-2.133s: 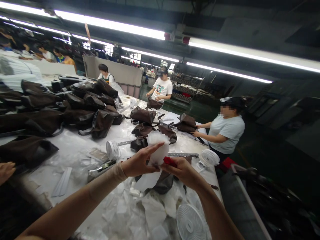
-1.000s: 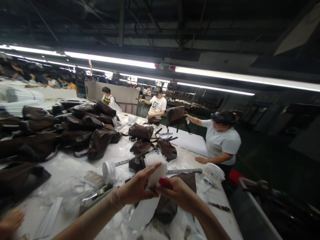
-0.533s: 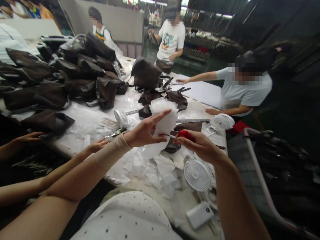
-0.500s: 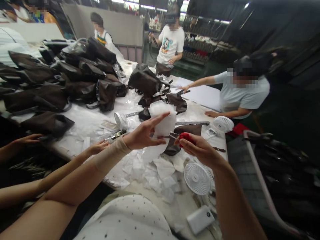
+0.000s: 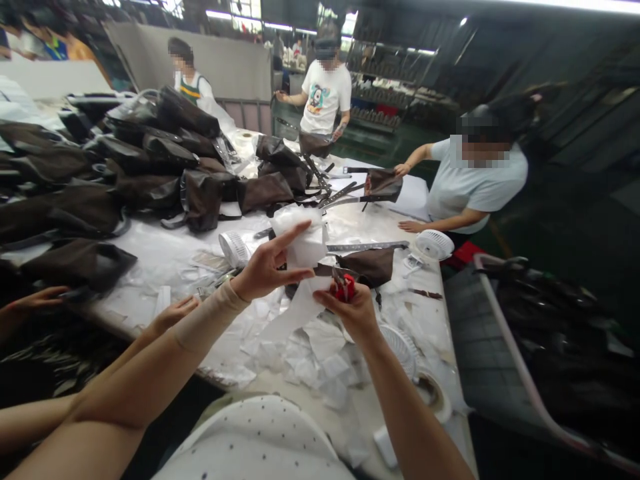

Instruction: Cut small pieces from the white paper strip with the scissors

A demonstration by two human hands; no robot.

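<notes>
My left hand (image 5: 267, 267) is closed around a wad of thin white sheets (image 5: 305, 243), its index finger stretched along them and its thumb below. In my right hand (image 5: 355, 313) is a pair of scissors with red handles (image 5: 345, 287), the blades pointing up and left beside the sheets. A loose white piece (image 5: 293, 310) hangs under the wad, touching my right fingertips; whether they pinch it I cannot tell. Behind my hands lies a dark brown bag (image 5: 373, 267) with a strap.
Dark bags (image 5: 100, 163) are heaped at the left. White scraps (image 5: 320, 353) cover the near table. Small white fans (image 5: 433, 245) stand around, one partly behind my right arm. A co-worker's hand (image 5: 173, 313) works at my left; another person (image 5: 480, 173) handles a bag at the right.
My right hand with the scissors has moved left and lower, against the hanging white piece. The view has shifted slightly. The co-worker at the right now holds up a bag with straps.
</notes>
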